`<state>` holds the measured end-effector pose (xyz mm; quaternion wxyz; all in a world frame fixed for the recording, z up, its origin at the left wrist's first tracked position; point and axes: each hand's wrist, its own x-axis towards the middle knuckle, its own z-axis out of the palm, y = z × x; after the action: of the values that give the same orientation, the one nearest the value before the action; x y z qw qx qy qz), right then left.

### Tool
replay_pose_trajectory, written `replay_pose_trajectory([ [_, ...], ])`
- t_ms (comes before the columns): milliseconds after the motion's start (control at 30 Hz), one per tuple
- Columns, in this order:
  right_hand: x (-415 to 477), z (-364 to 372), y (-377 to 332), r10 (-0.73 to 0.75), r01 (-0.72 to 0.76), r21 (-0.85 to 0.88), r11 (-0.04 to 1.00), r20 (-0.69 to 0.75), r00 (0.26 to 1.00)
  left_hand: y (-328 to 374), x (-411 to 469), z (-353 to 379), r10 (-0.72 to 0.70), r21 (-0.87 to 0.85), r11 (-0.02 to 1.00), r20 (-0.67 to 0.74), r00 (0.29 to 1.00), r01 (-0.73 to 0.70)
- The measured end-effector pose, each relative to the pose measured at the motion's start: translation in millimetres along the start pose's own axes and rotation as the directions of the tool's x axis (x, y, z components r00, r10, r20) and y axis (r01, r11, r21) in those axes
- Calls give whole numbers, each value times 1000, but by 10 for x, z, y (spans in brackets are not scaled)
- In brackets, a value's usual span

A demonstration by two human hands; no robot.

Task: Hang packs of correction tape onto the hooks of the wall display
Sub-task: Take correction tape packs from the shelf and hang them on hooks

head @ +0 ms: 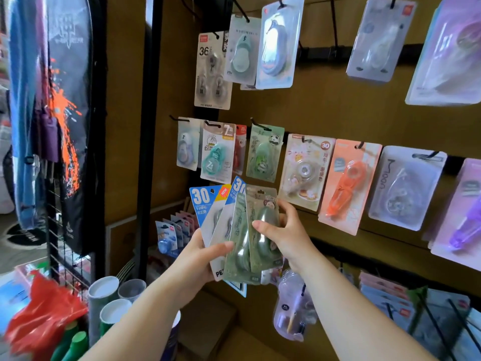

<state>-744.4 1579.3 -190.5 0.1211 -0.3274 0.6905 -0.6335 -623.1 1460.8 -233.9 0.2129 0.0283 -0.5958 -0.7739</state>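
My left hand (pixel 200 259) holds a fanned stack of correction tape packs low in front of the wall display: two blue-and-white packs (pixel 205 207) marked 30 and a green pack (pixel 238 230) behind its thumb. My right hand (pixel 286 231) grips the front green panda pack (pixel 263 217) by its blister, thumb across the front. Just above, a matching green panda pack (pixel 264 152) hangs on a black hook (pixel 257 125) of the brown board. Other packs hang in rows on the hooks around it.
An orange pack (pixel 348 186) and a pale pack (pixel 304 170) hang to the right. A black upright post (pixel 148 126) bounds the board on the left. Bags hang on a wire rack (pixel 65 126) at left. Paper tubes (pixel 104 293) and a red plastic bag (pixel 44 316) lie below.
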Motion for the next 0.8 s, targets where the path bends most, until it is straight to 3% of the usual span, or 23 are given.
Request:
replay_pose_trajectory([
  [200,-37,46,-77,-41,47,-110,993,53,998,-9,48,60,69,124,991,-99,993,-57],
  [567,25,99,-363,-103,104,-211,972,14,995,99,138,52,129,20,991,-300,945,-130],
  [800,148,128,-516,-170,154,-266,951,-37,985,229,185,-57,128,17,991,-339,932,-130],
])
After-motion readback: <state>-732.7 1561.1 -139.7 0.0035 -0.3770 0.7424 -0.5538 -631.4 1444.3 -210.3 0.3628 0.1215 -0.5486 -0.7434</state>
